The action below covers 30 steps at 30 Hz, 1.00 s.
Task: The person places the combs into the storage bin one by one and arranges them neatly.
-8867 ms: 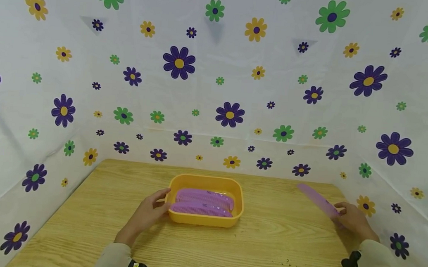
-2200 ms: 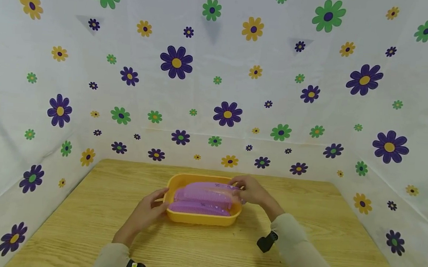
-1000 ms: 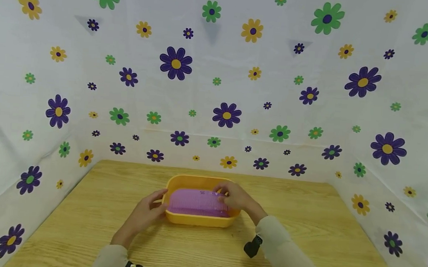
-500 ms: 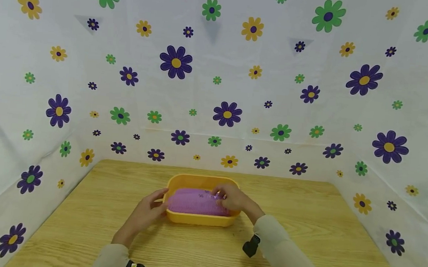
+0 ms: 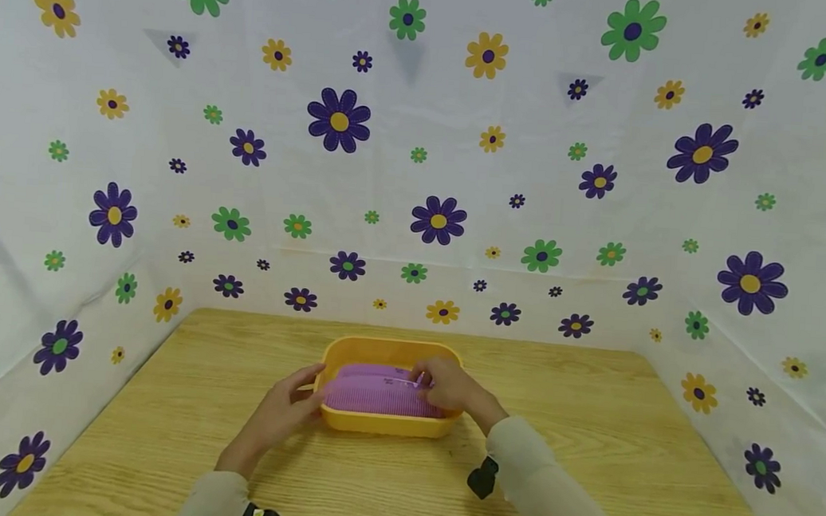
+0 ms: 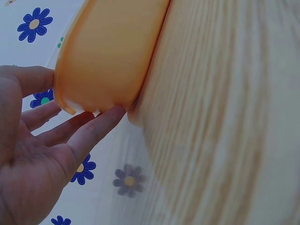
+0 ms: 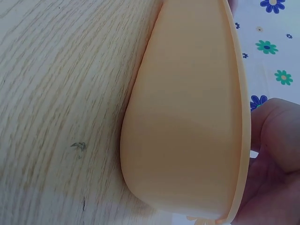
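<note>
A yellow plastic basin (image 5: pixel 387 425) stands on the wooden table with purple combs (image 5: pixel 382 396) lying in it, overlapping, teeth toward the front. My left hand (image 5: pixel 278 412) touches the basin's left end from outside; in the left wrist view its fingers (image 6: pixel 96 131) are spread and fairly straight against the wall and rim. Over the basin's right end reaches my right hand (image 5: pixel 447 384), its bent fingers pinching the right end of the front comb. The right wrist view shows the basin's outer wall (image 7: pixel 187 108), which hides those fingertips and the combs.
The light wood table (image 5: pixel 587 446) extends on both sides of the basin. White sheeting with printed flowers (image 5: pixel 437 220) encloses the back and sides. Each wrist carries a black camera (image 5: pixel 482 477).
My right hand has brought a comb from the table's right side into the basin and lowered it over the others, shifting it toward the front. My left hand has stayed at the basin.
</note>
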Motion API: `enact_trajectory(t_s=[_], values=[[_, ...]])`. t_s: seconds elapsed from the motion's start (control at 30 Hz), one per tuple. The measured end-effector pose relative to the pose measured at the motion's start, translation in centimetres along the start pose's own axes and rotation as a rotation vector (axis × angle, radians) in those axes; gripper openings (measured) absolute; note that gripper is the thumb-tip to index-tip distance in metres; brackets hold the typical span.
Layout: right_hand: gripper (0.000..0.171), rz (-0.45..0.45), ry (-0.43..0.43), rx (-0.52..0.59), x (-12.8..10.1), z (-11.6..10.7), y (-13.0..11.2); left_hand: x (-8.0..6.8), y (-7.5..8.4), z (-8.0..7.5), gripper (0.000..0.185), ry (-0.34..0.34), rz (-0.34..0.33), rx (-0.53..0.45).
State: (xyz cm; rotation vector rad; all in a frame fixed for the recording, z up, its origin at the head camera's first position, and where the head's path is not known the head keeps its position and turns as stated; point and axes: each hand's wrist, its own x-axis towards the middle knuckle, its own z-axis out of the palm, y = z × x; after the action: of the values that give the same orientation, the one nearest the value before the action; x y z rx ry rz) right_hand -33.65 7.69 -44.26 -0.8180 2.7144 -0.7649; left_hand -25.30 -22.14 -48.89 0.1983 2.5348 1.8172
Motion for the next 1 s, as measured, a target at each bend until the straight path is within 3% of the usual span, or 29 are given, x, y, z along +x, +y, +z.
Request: enact_trajectory(t_s=[0.2, 1.0], values=[[0.019, 0.018, 0.001, -0.018, -0.16, 0.15, -0.35, 0.02, -0.04, -0.01, 0.056, -0.005, 0.003, -0.011], [0.018, -0.068, -0.013, -0.092, -0.34, 0.43, -0.47, -0.18, 0.17, -0.01, 0.055, 0.002, -0.004, 0.011]])
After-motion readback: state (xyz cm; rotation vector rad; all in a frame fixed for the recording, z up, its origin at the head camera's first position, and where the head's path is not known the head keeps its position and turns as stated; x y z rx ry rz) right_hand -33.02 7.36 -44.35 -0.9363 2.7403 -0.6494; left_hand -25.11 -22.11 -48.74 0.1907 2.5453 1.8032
